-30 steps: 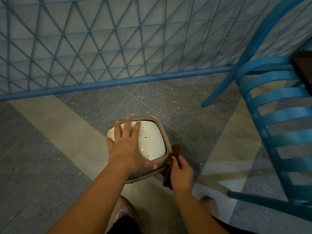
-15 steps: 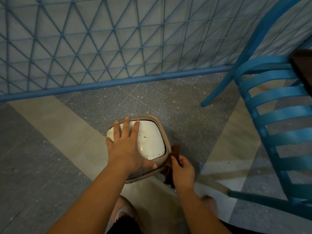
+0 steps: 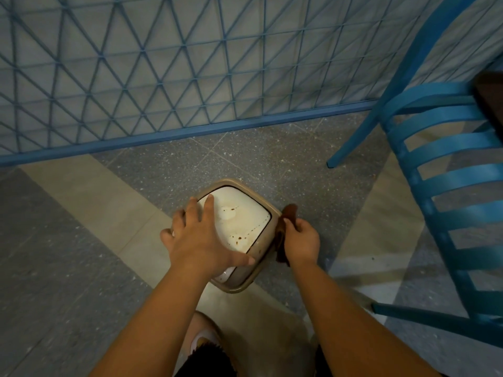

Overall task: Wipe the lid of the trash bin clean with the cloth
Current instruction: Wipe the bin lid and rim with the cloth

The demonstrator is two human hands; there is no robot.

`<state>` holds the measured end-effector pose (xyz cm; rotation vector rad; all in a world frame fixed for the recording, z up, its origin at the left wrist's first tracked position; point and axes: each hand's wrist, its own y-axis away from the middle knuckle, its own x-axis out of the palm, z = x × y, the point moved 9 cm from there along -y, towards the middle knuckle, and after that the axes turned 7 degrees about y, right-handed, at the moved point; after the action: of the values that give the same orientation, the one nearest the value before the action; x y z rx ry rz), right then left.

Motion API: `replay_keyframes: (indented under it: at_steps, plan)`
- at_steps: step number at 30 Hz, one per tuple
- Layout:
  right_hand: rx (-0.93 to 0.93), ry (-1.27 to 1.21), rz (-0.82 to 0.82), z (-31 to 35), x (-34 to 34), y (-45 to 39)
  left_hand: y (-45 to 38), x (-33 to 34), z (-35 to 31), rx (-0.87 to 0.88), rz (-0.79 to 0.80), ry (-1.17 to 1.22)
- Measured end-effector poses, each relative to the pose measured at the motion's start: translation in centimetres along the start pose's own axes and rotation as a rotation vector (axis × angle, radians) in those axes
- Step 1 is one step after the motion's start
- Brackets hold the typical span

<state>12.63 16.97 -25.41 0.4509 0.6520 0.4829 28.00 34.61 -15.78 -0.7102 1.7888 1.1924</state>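
On the grey and beige floor (image 3: 81, 213), in front of the blue lattice fence (image 3: 163, 77), stands the trash bin (image 3: 239, 281), its tan frame around a white lid (image 3: 239, 213) that shows brown spots and faint smears. The left hand (image 3: 201, 240) lies spread and flat across the near left part of the lid, fingers straight, thumb reaching to the near edge — it steadies the bin and grips nothing. Just right of the frame, the right hand (image 3: 302, 240) is curled round a dark brown cloth (image 3: 288, 213), which hangs against the bin's right side and not yet on the white surface. To do this step well, I judge the cloth should come up onto the lid and sweep firmly over the brown spots near the right edge, while the left hand presses down to stop the bin sliding — then shifts so the covered part can be wiped too. Further right stands a blue slatted chair (image 3: 449, 186), well apart from the bin.
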Motion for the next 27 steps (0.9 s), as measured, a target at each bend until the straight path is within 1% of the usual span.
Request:
replay_keyframes:
  at_steps: [3, 7, 9, 14, 19, 22, 27]
  plan:
    - [0.03, -0.074, 0.002, -1.3, 0.3, 1.6, 0.1, 0.0, -0.2, -0.003, 0.0, 0.038]
    - [0.136, -0.172, 0.061, -5.2, 1.9, 5.8, 0.2, 0.1, -0.1, 0.003, 0.0, 0.062]
    - [0.181, -0.2, 0.065, -6.2, 2.6, 7.1, 0.2, 0.2, 0.0, 0.008, 0.005, 0.071]
    - [0.208, -0.225, 0.044, -4.5, 1.8, 4.5, 0.2, 0.3, -0.1, 0.036, 0.004, 0.055]
    - [0.183, -0.16, 0.0, -2.2, 0.3, 0.9, 0.2, 0.3, -0.1, 0.056, -0.014, 0.073]
    - [0.207, -0.19, 0.022, -2.9, 0.8, 2.0, 0.4, 0.2, -0.1, 0.058, -0.023, 0.086]
    - [0.271, -0.217, 0.133, -5.6, 2.5, 6.4, 0.5, -0.1, 0.0, 0.066, -0.039, 0.113]
